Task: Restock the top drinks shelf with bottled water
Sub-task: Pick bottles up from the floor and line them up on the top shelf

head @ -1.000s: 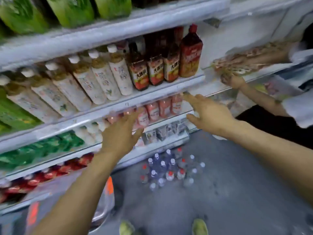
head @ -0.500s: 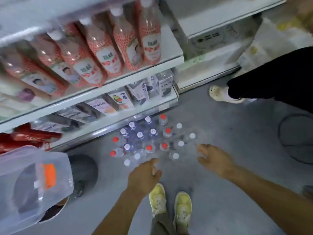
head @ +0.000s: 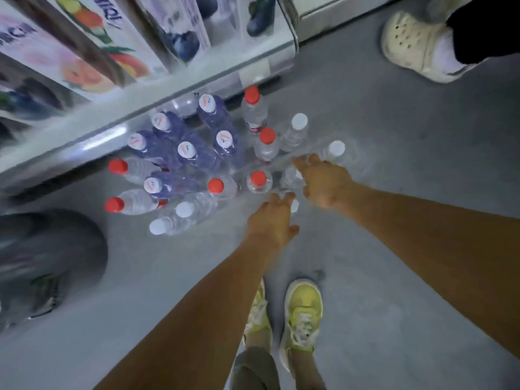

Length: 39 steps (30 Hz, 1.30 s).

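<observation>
As left hand (head: 271, 222) and right hand (head: 326, 182) reach bottles (head: 197, 159), labels (head: 255, 127) blurred

Single head-worn wide-angle view, tilted steeply down over the floor (head: 394, 170), shelf base (head: 112, 132) upper left

I'm standing in a shop aisle: a metal display shelf (head: 84, 143) beside me holds rows of juice cartons (head: 81, 74), and bottled water (head: 194, 157) stands clustered on the grey floor (head: 394, 170).
</observation>
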Available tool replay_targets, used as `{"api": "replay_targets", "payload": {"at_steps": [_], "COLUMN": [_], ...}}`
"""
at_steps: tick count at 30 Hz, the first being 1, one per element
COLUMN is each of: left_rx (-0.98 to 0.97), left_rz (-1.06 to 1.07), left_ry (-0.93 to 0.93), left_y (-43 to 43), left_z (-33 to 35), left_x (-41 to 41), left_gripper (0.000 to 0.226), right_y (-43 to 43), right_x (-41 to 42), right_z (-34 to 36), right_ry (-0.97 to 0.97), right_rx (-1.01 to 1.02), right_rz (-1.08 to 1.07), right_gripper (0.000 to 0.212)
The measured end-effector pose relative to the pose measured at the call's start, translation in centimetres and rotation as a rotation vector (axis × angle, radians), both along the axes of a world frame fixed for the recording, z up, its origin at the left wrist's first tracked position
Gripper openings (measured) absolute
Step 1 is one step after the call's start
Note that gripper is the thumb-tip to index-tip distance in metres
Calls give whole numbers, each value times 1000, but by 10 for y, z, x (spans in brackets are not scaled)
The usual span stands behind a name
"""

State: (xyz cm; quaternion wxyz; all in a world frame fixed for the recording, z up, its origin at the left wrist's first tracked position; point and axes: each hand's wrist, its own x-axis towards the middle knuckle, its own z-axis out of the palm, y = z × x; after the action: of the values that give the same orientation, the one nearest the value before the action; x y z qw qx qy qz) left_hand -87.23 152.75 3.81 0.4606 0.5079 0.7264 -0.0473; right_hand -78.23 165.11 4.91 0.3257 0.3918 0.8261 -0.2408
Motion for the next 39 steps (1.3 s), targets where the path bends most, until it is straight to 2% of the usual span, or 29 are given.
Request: {"api": "replay_targets", "payload": {"at_steps": [6,11,16,24,29,34,39], "left_rx": [155,177,188,231,312,416,563], "left_rz": [-206,-141,-48,36,100,260,428], "left_ry": [180,138,139,154,178,192,80], "left_y": [14,7,-8,-38,-47,-53,-65], "left_z": [-24,-10,49,196,313,434,551], "left_x": [1,-11,-22,-30,-45,-58,-83], "left_gripper": [53,45,42,37,44,23,21], "right_y": [1,-7,-14,-34,-45,-53,-52], "right_x": [-9,2,13,22,19,6,-7], "right_z": [-30,-14,49,202,321,438,554], "right_ry": [35,32,45,146,233,414,623], "right_rx": [225,296,265,236,265,265,259], "right_rz": [187,218,119,10,-1,-51,37], "right_gripper": [39,45,48,39,41,36,22]}}
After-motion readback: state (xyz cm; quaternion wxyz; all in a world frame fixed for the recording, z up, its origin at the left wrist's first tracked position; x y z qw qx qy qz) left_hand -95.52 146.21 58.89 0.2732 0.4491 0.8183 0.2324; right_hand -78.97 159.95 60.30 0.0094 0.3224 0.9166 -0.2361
